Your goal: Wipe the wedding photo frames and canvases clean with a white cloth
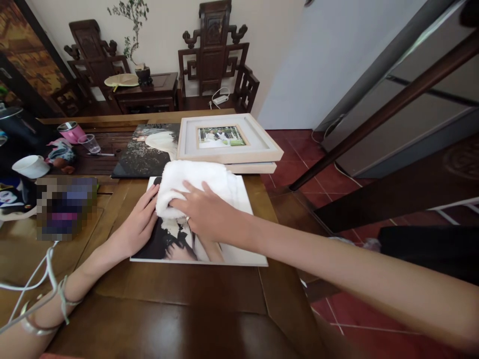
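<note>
Pressing down on a white towel (pixel 194 187), the right hand (pixel 204 212) lies flat with its fingers spread over the cloth, so its grip is open and not closed around anything. A ring shows on one finger. The towel rests on the upper part of a large photo print (pixel 209 244), which lies flat on the wooden tabletop (pixel 187 289) just in front of the person. The left hand (pixel 140 222) rests on the left edge of this print, fingers stretched out and open, touching the towel's side.

Behind the print, a stack of pale picture frames (pixel 228 142) sits on the tabletop, the top one showing a small photo. Just beside it on the left lies a dark photo canvas (pixel 144 152). Further left stand a pink cup (pixel 71 132), a clear plastic cup (pixel 90 143) and a white cup (pixel 32 166). A white cable (pixel 37 279) runs over the left forearm. Two dark carved chairs (pixel 213 60) stand by the wall.
</note>
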A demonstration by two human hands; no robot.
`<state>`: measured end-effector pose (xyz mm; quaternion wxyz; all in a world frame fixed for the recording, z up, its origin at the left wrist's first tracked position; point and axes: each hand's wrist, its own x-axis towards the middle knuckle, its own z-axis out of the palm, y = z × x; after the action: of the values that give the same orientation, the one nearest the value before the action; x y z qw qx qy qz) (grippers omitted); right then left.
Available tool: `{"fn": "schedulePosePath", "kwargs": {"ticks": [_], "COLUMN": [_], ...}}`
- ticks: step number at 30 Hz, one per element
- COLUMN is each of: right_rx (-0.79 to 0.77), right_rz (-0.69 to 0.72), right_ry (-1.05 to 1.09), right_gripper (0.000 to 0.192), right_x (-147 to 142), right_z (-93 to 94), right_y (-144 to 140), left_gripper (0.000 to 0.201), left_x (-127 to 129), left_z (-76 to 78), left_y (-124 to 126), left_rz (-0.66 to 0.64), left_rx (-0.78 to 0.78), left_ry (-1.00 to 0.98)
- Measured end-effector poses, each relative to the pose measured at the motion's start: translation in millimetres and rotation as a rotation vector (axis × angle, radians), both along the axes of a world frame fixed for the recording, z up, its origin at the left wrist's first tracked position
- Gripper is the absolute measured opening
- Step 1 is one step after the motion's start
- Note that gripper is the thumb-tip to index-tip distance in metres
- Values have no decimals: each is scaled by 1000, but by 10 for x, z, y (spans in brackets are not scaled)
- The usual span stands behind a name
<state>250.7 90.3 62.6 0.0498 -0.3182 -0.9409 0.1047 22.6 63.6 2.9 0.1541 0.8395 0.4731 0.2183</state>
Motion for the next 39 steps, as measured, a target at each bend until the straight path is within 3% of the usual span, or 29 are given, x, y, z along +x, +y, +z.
{"fn": "schedulePosePath", "kwargs": {"ticks": [5, 9, 12, 15, 24, 27, 33, 36, 39], "right_rx": [-84, -236, -351, -340, -28, 7, -22, -112, -293], "right_rz": [52, 195, 277, 245, -50, 42, 479, 537, 467], "right_ry": [-87, -145, -166, -76, -51, -29, 26, 28, 56], "right_gripper": [50, 46, 43, 51, 57, 53, 41, 40, 47], "right_x": [59, 123, 188, 263, 242, 186, 186, 266, 378], "right_z": [108, 223, 251, 200, -56, -50, 43, 114, 191], "right_y": [-313, -733, -892, -817, -170, -193, -467, -574, -589], "left_gripper": [52, 52, 52, 53, 49, 47, 45, 48, 48], "left_x": [-1, 12, 23, 24, 83, 132, 138, 144, 147], "left_z": [5, -7, -3, 3, 68, 163, 239, 217, 167], "left_y": [-4, 7, 11, 9, -49, -66, -43, -47, -51], "left_rz": [22, 36, 42, 40, 62, 99, 234, 212, 184], "left_rx": [-11, -16, -12, -26, 52, 118, 104, 48, 13], "left_ry": [-6, 11, 16, 29, 17, -55, -266, -283, -196]}}
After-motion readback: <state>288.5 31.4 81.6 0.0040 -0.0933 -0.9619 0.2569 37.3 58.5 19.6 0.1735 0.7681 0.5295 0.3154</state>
